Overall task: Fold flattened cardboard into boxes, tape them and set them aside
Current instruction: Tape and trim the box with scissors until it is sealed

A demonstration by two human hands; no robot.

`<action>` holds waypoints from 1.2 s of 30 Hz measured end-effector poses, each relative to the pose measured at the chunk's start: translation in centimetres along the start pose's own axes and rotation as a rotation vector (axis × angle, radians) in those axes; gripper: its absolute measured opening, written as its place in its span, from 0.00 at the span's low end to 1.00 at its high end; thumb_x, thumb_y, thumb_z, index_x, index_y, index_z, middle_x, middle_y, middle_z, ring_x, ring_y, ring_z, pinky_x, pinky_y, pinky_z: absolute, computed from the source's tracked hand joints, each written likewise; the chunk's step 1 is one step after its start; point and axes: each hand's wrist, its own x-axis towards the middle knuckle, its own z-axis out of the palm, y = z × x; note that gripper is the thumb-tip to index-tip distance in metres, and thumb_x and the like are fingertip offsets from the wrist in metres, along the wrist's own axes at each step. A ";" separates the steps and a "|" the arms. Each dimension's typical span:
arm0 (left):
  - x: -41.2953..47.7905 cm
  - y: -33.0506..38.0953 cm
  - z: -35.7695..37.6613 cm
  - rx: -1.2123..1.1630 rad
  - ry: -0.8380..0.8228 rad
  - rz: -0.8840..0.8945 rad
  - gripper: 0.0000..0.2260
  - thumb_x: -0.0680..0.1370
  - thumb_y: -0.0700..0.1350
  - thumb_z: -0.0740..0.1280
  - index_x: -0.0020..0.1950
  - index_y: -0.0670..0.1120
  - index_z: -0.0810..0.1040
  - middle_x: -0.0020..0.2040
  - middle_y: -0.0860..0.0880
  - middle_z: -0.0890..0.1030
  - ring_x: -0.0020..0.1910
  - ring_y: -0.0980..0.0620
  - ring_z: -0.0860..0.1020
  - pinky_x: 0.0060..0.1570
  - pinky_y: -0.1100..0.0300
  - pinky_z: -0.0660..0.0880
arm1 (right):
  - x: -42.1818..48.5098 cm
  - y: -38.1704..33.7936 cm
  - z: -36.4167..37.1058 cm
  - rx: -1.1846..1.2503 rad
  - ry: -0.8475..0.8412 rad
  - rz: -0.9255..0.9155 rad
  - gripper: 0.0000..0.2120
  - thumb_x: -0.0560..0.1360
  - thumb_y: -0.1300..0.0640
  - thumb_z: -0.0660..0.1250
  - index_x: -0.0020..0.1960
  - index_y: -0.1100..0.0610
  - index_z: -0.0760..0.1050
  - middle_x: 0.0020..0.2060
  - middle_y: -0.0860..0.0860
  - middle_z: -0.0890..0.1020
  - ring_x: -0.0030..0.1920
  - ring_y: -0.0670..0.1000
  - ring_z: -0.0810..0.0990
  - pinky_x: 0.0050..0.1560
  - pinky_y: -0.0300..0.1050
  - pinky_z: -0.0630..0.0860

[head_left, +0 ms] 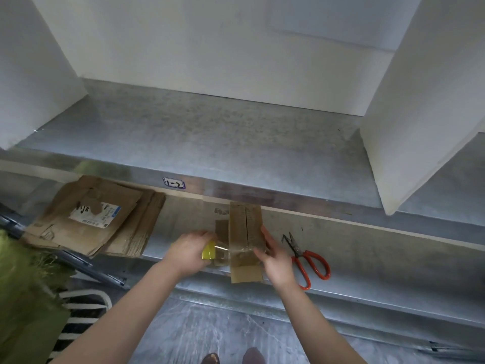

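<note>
Standing on the lower metal shelf (380, 261), near its front edge, a small cardboard box (245, 232) has its closed flaps facing up, with the seam running away from the person. One loose flap sticks out over the shelf's near edge. The left hand (190, 254) is just left of the box, its fingers curled tight around a tape roll (209, 251) with a yellow core. A strip of clear tape (221, 249) stretches from the roll to the right, onto the near part of the box top. The right hand (273, 258) lies against the box's right side, fingers fairly straight and together along the wall, thumb reaching onto the top by the tape.

Red-handled scissors (307, 258) lie on the same shelf just right of the right hand, blades pointing far. At the far left of this shelf sits a stack of flattened cardboard (91, 219), the top sheet bearing a white shipping label.

Above, an upper metal shelf (210, 132) carries a small handwritten tag (173, 183) on its front lip, and white panels (420, 101) stand on it at either side. Green fabric (26, 298) fills the near left corner.
</note>
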 end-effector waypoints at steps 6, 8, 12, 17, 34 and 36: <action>-0.5 0.7 0.1 -0.009 0.017 -0.006 0.21 0.69 0.50 0.73 0.59 0.51 0.72 0.54 0.49 0.79 0.52 0.48 0.77 0.44 0.59 0.71 | -1.1 0.1 -0.5 -0.414 -0.015 -0.183 0.26 0.80 0.40 0.54 0.77 0.42 0.54 0.72 0.50 0.68 0.72 0.52 0.67 0.70 0.51 0.67; -0.5 1.1 0.0 -0.016 0.010 -0.009 0.21 0.70 0.51 0.74 0.60 0.50 0.72 0.54 0.49 0.79 0.52 0.48 0.77 0.43 0.59 0.69 | -1.7 0.9 -2.0 -0.512 0.032 -0.234 0.28 0.79 0.36 0.49 0.77 0.43 0.55 0.74 0.49 0.65 0.75 0.51 0.61 0.73 0.52 0.63; -0.7 1.8 0.1 -0.018 0.021 -0.005 0.22 0.71 0.51 0.74 0.61 0.50 0.72 0.57 0.50 0.78 0.54 0.49 0.77 0.45 0.61 0.68 | -2.9 4.5 -6.2 -0.885 0.169 -0.304 0.25 0.79 0.39 0.48 0.73 0.46 0.65 0.72 0.51 0.70 0.74 0.56 0.64 0.70 0.57 0.67; -1.3 2.3 0.2 -0.027 0.024 -0.018 0.22 0.70 0.51 0.74 0.61 0.50 0.72 0.57 0.50 0.78 0.54 0.49 0.77 0.50 0.58 0.73 | -3.0 9.4 -10.0 -1.038 0.074 -0.189 0.27 0.76 0.42 0.50 0.70 0.51 0.71 0.69 0.52 0.73 0.70 0.60 0.69 0.63 0.57 0.72; -2.3 1.9 -0.3 -0.063 0.013 -0.092 0.23 0.69 0.53 0.74 0.60 0.51 0.71 0.56 0.51 0.78 0.55 0.50 0.75 0.49 0.59 0.70 | -0.8 9.4 -8.1 -1.126 0.308 -0.034 0.19 0.46 0.73 0.77 0.34 0.70 0.74 0.25 0.63 0.74 0.23 0.59 0.74 0.29 0.47 0.70; -2.2 1.5 -0.4 -0.075 0.008 -0.080 0.24 0.69 0.54 0.75 0.60 0.52 0.70 0.56 0.51 0.77 0.54 0.50 0.75 0.47 0.59 0.69 | -1.4 9.4 -7.6 -1.142 0.341 -0.018 0.18 0.48 0.73 0.75 0.36 0.70 0.74 0.26 0.63 0.74 0.22 0.59 0.75 0.28 0.47 0.71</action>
